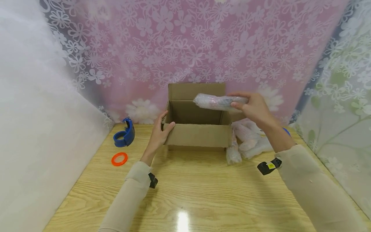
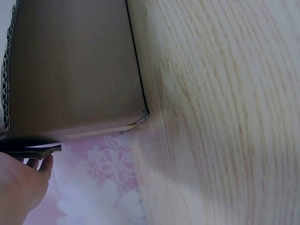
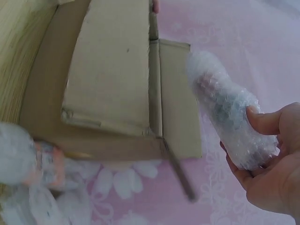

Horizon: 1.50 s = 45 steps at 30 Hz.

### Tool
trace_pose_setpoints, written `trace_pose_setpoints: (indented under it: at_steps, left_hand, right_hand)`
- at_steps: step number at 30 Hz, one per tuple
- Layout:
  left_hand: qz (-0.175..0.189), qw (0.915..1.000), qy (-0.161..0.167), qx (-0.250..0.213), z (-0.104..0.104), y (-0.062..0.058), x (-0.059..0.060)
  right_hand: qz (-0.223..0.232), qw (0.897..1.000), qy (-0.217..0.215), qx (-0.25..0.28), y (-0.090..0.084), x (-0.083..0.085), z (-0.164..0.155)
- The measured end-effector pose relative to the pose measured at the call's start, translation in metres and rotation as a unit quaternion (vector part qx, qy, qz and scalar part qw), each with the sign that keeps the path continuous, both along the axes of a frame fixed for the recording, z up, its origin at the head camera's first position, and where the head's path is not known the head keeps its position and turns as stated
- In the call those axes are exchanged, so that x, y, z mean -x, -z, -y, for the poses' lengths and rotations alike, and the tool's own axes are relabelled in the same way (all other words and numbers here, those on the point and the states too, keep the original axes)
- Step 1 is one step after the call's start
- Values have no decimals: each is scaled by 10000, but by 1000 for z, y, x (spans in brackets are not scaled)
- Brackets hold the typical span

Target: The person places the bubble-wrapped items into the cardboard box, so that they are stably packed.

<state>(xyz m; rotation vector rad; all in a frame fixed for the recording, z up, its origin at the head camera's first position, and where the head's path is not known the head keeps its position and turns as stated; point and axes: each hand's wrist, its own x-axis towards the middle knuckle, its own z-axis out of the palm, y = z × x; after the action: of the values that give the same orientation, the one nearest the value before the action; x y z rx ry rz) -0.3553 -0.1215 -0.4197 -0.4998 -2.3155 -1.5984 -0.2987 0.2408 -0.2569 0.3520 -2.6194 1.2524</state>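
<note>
An open cardboard box (image 1: 200, 135) stands at the back of the wooden table, its front and rear flaps folded out. At its left end my left hand (image 1: 158, 133) grips the side flap, thumb lying by the front flap's corner. In the left wrist view, fingers of the left hand (image 2: 21, 190) bend round the flap's edge under the box wall. My right hand (image 1: 255, 108) holds a bubble-wrapped bundle (image 1: 215, 101) by its right end, above the box opening. Through the wrap in the right wrist view, the bundle (image 3: 227, 105) shows reddish and bluish-green patches; its contents are hidden.
Several more bubble-wrapped bundles (image 1: 249, 141) lie right of the box. On the left stand a blue tape dispenser (image 1: 127, 137) and an orange ring (image 1: 119, 159). A floral pink curtain (image 1: 188, 48) hangs close behind the box, with pale sheets at both sides.
</note>
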Motion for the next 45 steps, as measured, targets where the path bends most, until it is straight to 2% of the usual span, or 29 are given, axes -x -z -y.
trace_pose_setpoints:
  at_steps: [5, 12, 15, 19, 28, 38, 45]
  left_hand:
    - [14, 10000, 7, -49, 0, 0, 0]
    - [-34, 10000, -50, -22, 0, 0, 1]
    - [-46, 10000, -78, -29, 0, 0, 1]
    - [-77, 9999, -77, -29, 1, 1, 2]
    - [-56, 10000, -15, -66, 0, 2, 1]
    - [31, 9999, 14, -165, -2, 2, 0]
    - [-31, 9999, -63, -119, -2, 3, 2]
  right_hand:
    - [158, 9985, -415, 332, 4, 4, 8]
    - [271, 9960, -720, 451, 25, 19, 20]
    - [210, 9966, -745, 293, 35, 24, 29]
    - [454, 9961, -756, 70, 44, 30, 40]
    - [966, 9907, -944, 176, 53, 38, 61]
    - [1027, 9849, -1294, 511, 58, 31, 49]
    - [986, 9809, -1459, 824, 53, 24, 41]
